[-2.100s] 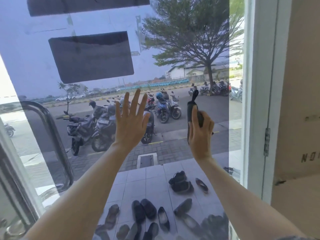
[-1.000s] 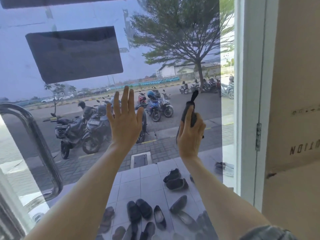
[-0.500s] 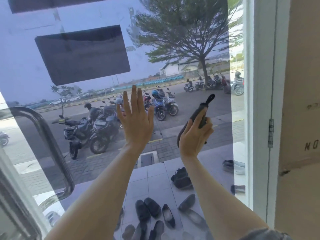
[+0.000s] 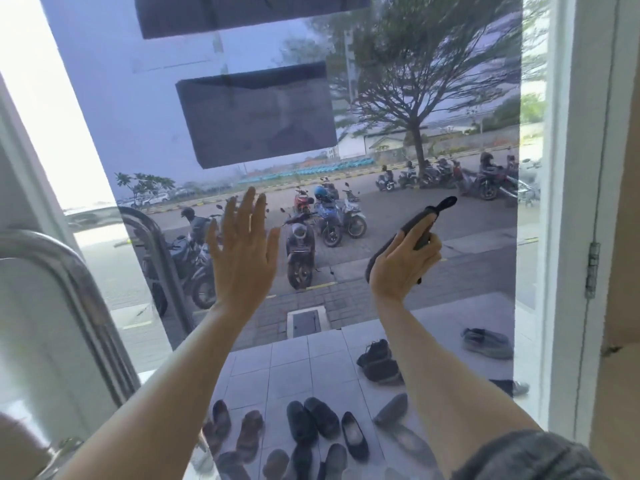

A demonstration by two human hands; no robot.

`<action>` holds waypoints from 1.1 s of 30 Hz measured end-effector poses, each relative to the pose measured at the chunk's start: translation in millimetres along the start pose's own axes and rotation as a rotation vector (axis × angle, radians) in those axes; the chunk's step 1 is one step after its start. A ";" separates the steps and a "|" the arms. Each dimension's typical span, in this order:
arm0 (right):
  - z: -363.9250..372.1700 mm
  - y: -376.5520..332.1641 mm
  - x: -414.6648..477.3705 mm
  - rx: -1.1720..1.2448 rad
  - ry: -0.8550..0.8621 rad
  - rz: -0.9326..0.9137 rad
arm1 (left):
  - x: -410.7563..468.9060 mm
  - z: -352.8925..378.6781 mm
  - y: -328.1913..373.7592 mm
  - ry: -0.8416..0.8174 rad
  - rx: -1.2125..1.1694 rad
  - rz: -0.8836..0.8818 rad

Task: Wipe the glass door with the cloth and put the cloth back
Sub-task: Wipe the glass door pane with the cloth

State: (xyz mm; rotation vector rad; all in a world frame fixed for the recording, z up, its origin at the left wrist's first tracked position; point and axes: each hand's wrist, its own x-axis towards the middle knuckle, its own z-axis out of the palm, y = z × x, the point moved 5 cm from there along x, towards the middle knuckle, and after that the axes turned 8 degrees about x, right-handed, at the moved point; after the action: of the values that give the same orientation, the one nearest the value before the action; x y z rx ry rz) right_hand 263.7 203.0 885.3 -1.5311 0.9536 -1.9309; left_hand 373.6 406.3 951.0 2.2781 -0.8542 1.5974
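The tinted glass door [image 4: 398, 98] fills the view straight ahead. My left hand [image 4: 242, 258] is open, fingers spread upward, palm flat toward the glass near the middle. My right hand [image 4: 401, 265] is shut on a dark grey cloth [image 4: 420, 223], rolled into a narrow strip. The cloth slants up to the right past my fingers, close to the glass. Whether it touches the glass I cannot tell.
A curved steel door handle [image 4: 83, 306] stands at the left. Dark rectangular sheets [image 4: 259, 112] are stuck on the upper glass. The white door frame [image 4: 568, 202] with a hinge [image 4: 593, 268] runs down the right. Several shoes [image 4: 311, 424] lie outside on the tiles.
My right hand has tilted the cloth from upright to slanting up and to the right. The view has swung right and back left, and the door handle now looms larger.
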 end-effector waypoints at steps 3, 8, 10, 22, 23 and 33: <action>9.2 -26.1 15.1 0.021 0.001 -0.109 | -4.8 4.2 -30.1 -0.023 -0.035 -0.088; 28.6 -72.5 13.7 -0.019 -0.004 -0.294 | -7.4 13.1 -38.4 -0.116 -0.121 -0.119; 33.4 -81.1 6.5 -0.043 0.010 -0.359 | -6.0 13.9 -41.7 -0.124 -0.120 -0.118; 27.4 -34.9 -116.7 -0.061 -0.449 -0.908 | -8.5 3.7 -52.3 -0.061 -0.325 -0.097; 9.0 -1.4 -130.7 -0.094 -0.477 -0.850 | -10.2 3.9 -49.9 -0.082 -0.334 -0.093; -1.6 -69.7 -67.6 0.150 -0.311 -0.631 | -27.8 9.4 -8.6 -0.193 -0.272 -0.147</action>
State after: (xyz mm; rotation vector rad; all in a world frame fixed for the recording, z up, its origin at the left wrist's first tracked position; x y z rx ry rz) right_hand 281.9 297.7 896.9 -2.1290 0.1901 -2.0000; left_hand 379.3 417.6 923.2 2.2630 -0.8658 1.1383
